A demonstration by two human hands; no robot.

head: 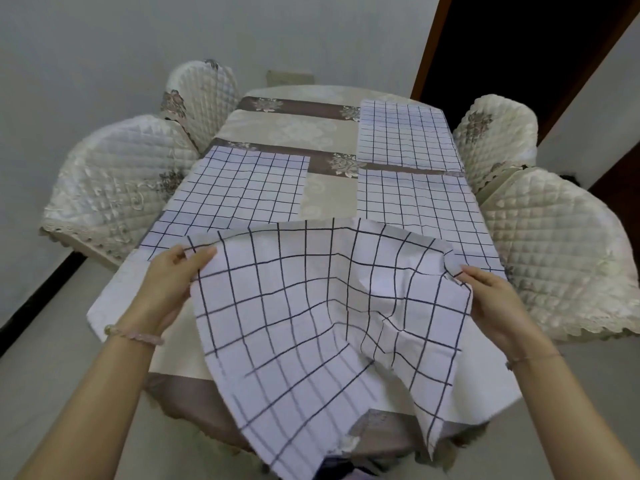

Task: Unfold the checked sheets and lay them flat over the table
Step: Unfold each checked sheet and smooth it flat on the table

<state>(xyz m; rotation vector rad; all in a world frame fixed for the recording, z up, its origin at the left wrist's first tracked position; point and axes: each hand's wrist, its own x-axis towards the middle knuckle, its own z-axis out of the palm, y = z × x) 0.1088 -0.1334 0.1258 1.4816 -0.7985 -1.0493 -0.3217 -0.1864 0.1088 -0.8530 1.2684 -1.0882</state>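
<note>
While both hands pinch a white cotton sheet with dark grid checks (311, 306) above the beige-clothed table (114, 303) near edge | left hand (169, 282), right hand (491, 299) gripping top corners | risk: creased middle (still sagging) lands wrinkled, overhanging.

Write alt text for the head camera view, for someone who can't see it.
Two bare hands, left hand and right hand, hold a checked sheet by its upper corners above the near end of a dining table. Three more checked sheets lie flat on the patterned tablecloth, and quilted chair covers flank both sides.
</note>
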